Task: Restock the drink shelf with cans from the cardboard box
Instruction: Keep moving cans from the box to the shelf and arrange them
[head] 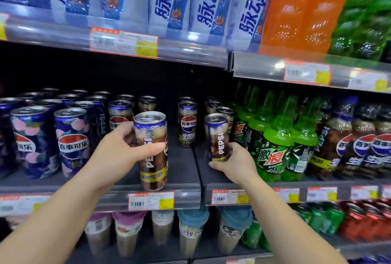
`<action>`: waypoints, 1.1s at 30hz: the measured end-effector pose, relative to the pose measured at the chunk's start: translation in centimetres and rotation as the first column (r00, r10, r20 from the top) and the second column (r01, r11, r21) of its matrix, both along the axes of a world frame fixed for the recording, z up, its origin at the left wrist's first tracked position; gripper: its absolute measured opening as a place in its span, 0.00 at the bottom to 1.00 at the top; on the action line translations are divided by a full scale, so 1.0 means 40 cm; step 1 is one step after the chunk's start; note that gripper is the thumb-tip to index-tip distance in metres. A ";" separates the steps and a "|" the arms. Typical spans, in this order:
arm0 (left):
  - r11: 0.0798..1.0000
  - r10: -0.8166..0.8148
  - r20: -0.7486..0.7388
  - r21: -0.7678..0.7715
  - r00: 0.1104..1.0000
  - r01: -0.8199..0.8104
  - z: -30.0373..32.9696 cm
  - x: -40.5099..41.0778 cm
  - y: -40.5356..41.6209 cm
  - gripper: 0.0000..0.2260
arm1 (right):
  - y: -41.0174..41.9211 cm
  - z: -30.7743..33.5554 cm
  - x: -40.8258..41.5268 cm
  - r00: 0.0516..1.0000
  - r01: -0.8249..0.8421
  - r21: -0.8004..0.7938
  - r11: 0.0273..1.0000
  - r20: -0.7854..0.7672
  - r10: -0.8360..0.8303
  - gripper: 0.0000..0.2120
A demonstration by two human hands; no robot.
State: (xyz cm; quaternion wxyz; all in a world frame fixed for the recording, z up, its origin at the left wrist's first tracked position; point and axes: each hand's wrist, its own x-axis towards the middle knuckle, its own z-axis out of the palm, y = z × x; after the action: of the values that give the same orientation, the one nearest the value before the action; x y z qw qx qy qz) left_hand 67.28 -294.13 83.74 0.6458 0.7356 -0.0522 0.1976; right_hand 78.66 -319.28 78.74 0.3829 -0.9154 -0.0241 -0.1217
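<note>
1. At the middle shelf (186,166) I have both hands up, each with a brown Pepsi can, in front of the thinned-out rows of the same drink.
2. My left hand (118,149) is wrapped round the left can (152,149), thumb across its front and fingers behind. The can hangs upright just over the shelf's front lip, I judge so that it can go straight into the open lane.
3. My right hand (234,162) curls round the base of the right can (218,137), which looks set on, or nearly on, the shelf just beside the green bottles (275,147). A low grip lets me slide it back without knocking neighbours.
4. Matching cans (187,124) stand further back, so these two fill the front gaps.
5. No cardboard box is in view.
6. Blue peach cans (72,139) hold the left of the shelf.
</note>
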 end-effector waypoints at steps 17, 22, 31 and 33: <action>0.998 -0.052 -0.043 0.032 0.998 0.053 -0.013 0.027 -0.043 0.18 | -0.013 0.014 0.004 0.988 0.137 -0.027 0.990 -0.065 -0.138 0.33; 0.998 -0.057 -0.033 0.035 0.998 0.058 -0.009 0.031 -0.041 0.18 | -0.019 0.069 -0.073 0.989 0.146 0.035 0.989 0.020 -0.147 0.34; 0.991 -0.121 -0.004 0.059 0.993 0.121 0.030 0.095 -0.080 0.18 | 0.173 0.087 -0.139 0.907 -0.421 0.066 0.905 0.002 0.422 0.31; 0.989 -0.130 -0.025 0.072 0.991 0.131 0.031 0.115 -0.081 0.21 | 0.178 0.081 -0.105 0.922 -0.387 0.069 0.920 0.030 0.386 0.26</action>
State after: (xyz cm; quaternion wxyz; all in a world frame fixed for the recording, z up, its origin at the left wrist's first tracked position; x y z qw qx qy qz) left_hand 71.90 -297.37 84.97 0.6305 0.7558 -0.1009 0.1452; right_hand 74.47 -312.16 82.00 0.4328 -0.8769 -0.2025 -0.0519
